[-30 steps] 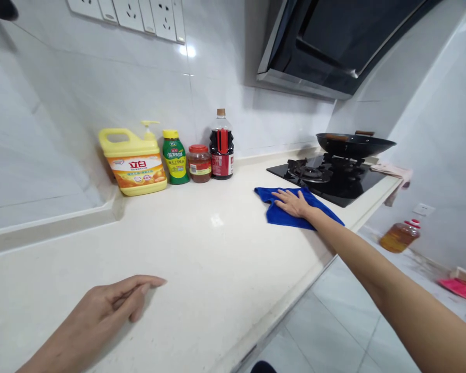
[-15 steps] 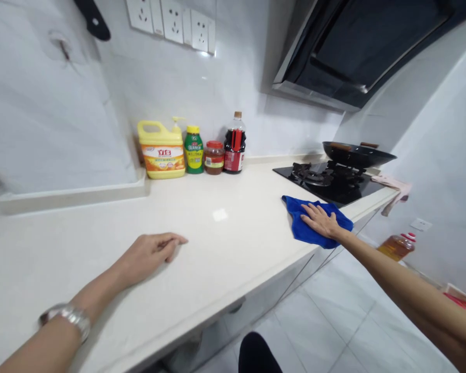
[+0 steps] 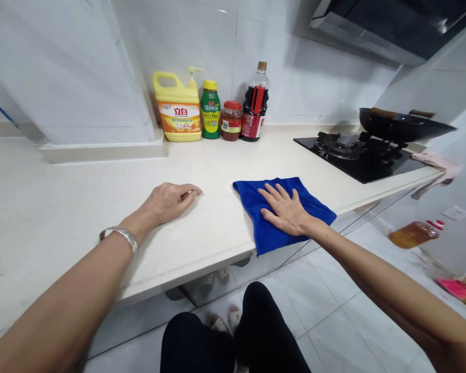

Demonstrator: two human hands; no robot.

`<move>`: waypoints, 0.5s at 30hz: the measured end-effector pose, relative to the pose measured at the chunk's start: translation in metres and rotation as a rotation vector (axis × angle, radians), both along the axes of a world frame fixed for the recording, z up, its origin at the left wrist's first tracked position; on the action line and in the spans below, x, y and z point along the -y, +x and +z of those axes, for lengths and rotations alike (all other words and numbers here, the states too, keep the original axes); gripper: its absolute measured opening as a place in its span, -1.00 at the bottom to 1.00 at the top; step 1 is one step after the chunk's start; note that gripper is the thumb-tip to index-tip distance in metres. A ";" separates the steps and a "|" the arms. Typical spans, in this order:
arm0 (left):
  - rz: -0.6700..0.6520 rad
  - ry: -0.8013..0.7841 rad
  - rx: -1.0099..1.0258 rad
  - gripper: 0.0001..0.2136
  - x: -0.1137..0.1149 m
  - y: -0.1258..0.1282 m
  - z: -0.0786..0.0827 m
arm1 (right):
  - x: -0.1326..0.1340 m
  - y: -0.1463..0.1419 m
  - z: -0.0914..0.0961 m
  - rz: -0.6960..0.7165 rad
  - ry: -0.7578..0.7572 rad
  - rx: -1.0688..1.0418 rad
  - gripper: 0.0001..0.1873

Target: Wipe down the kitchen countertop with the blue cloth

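Cloth (image 3: 274,233) lies flat beneath right hand (image 3: 285,210), at counter (image 3: 202,171) edge.

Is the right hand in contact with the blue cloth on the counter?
Touching. The head view shows the right hand lying flat, fingers spread, on the blue cloth.

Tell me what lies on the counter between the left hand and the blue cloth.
Nothing: bare counter separates left hand and cloth, per the head view.

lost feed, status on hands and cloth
Right hand flat on blue square cloth, open. Left hand curled on cream countertop, empty. Yellow detergent jug far back.
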State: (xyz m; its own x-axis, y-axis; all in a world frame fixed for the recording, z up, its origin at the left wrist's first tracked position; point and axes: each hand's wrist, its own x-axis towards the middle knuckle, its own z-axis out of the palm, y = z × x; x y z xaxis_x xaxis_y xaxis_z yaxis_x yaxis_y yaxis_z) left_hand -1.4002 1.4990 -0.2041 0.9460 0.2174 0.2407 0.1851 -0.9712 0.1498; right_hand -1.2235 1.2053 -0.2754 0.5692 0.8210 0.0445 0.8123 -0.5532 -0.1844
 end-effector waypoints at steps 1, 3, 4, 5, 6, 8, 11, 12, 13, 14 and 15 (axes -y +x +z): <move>0.012 -0.014 -0.004 -0.52 -0.002 0.001 0.000 | -0.011 -0.005 0.004 0.042 0.007 -0.010 -0.19; 0.037 -0.058 -0.016 -0.54 -0.004 0.003 0.000 | -0.034 -0.009 0.011 0.119 0.021 -0.031 -0.17; 0.047 -0.081 -0.020 -0.55 -0.005 0.003 0.000 | -0.046 -0.009 0.014 0.157 0.028 -0.041 -0.16; 0.052 -0.104 -0.022 -0.56 -0.005 0.003 0.000 | -0.059 -0.008 0.017 0.199 0.034 -0.049 -0.16; 0.049 -0.125 -0.019 -0.56 -0.005 0.003 0.000 | -0.072 -0.006 0.019 0.242 0.039 -0.056 -0.16; 0.027 -0.155 0.004 -0.57 -0.005 0.002 0.001 | -0.098 0.000 0.022 0.314 0.051 -0.061 -0.17; -0.011 -0.150 0.048 -0.56 -0.006 -0.002 0.003 | -0.132 0.013 0.027 0.332 0.069 -0.066 -0.21; -0.015 -0.140 0.057 -0.57 -0.007 -0.003 0.004 | -0.142 0.018 0.028 0.314 0.070 -0.070 -0.22; -0.015 -0.130 0.061 -0.57 -0.008 -0.005 0.004 | -0.150 0.024 0.030 0.292 0.070 -0.071 -0.23; -0.010 -0.123 0.064 -0.58 -0.010 -0.006 0.005 | -0.157 0.030 0.031 0.265 0.070 -0.070 -0.24; -0.002 -0.116 0.066 -0.59 -0.012 -0.008 0.005 | -0.162 0.036 0.032 0.239 0.071 -0.066 -0.24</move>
State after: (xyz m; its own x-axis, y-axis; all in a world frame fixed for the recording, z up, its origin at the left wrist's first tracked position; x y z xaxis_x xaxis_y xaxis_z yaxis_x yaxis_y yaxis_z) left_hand -1.4080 1.5109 -0.1988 0.9293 0.2455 0.2759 0.1691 -0.9471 0.2729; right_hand -1.1879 1.3671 -0.2436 0.3633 0.9286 0.0761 0.9033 -0.3310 -0.2729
